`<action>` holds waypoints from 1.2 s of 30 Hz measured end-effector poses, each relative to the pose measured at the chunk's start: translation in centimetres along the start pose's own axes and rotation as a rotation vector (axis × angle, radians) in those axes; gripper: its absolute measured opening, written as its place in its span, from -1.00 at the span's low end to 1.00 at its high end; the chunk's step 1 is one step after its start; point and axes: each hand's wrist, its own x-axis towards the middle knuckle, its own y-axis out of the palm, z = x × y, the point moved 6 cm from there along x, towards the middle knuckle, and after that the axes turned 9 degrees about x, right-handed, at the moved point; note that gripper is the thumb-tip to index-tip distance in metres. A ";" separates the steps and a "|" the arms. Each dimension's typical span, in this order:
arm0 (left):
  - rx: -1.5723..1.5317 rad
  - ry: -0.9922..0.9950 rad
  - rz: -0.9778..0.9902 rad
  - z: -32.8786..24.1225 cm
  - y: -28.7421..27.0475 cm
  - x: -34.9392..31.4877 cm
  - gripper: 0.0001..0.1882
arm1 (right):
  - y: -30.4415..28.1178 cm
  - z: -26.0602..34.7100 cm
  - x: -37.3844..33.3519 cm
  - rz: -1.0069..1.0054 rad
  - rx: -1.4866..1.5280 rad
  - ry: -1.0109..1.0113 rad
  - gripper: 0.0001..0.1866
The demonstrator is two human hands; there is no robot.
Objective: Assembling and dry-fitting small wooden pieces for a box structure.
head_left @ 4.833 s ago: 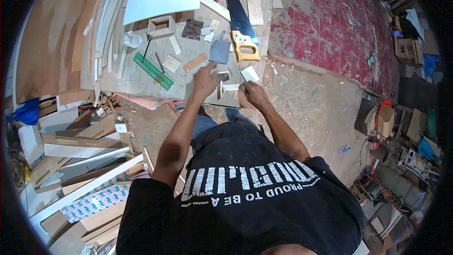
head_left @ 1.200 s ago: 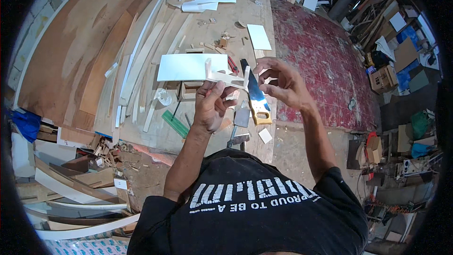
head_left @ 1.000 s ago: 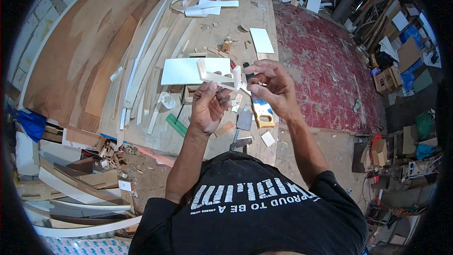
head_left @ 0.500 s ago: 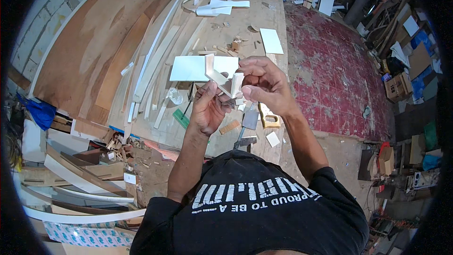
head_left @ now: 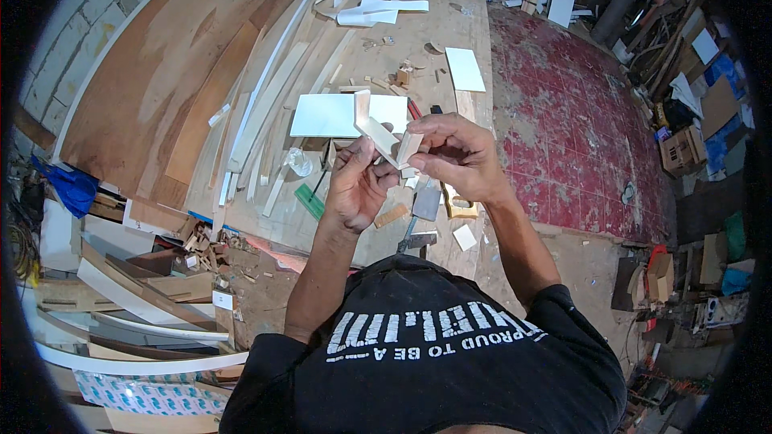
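Note:
Above the workbench I hold a small U-shaped wooden piece, a pale strip with an upright block at each end. My left hand is closed on its near side, thumb against the strip. The thumb and fingers of my right hand pinch the right upright block. Behind the piece lies a white rectangular panel, partly covered by it. Below my hands are a handsaw with a yellowish handle, a grey flat-bladed tool and a green ruler-like strip.
Long wood strips run along the bench's left side, beside a large plywood sheet. White curled strips, small wood offcuts and a second white panel lie farther back. A clear plastic cup stands left of my hands.
My right hand has closed in on the right upright block, its fingertips now pressed on it. The piece has shifted slightly to the right. Red-and-dark tools show behind my right hand.

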 end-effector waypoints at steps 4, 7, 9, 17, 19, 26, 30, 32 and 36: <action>-0.005 -0.009 0.032 0.3 0.0 0.1 -0.64 | -0.3 -0.2 -0.1 0.014 0.010 0.036 -0.56; -0.012 -0.011 0.038 0.4 0.0 0.2 -0.66 | -0.4 -0.1 -0.1 0.005 -0.004 0.052 -0.56; -0.023 -0.014 0.043 0.5 0.1 0.2 -0.67 | -0.3 0.1 -0.1 -0.004 0.026 0.047 -0.55; -0.059 -0.024 0.018 0.7 0.2 0.3 -0.72 | -0.4 0.0 -0.2 -0.020 0.000 0.065 -0.56; -0.062 -0.023 0.020 0.6 0.5 0.1 -0.72 | -0.4 0.1 -0.2 -0.022 -0.008 0.056 -0.56; -0.049 -0.020 0.025 0.5 0.4 -0.2 -0.73 | -0.1 0.3 -0.2 -0.021 -0.051 0.031 -0.55; -0.062 -0.023 0.035 0.6 0.3 -0.3 -0.74 | 0.0 0.3 -0.4 -0.014 -0.083 0.032 -0.54; -0.044 -0.030 -0.003 0.7 0.2 -0.4 -0.75 | -0.2 0.1 -0.5 -0.009 -0.084 0.033 -0.54; -0.048 -0.023 0.022 0.8 0.3 -0.5 -0.76 | -0.2 0.1 -0.7 -0.007 -0.079 0.006 -0.53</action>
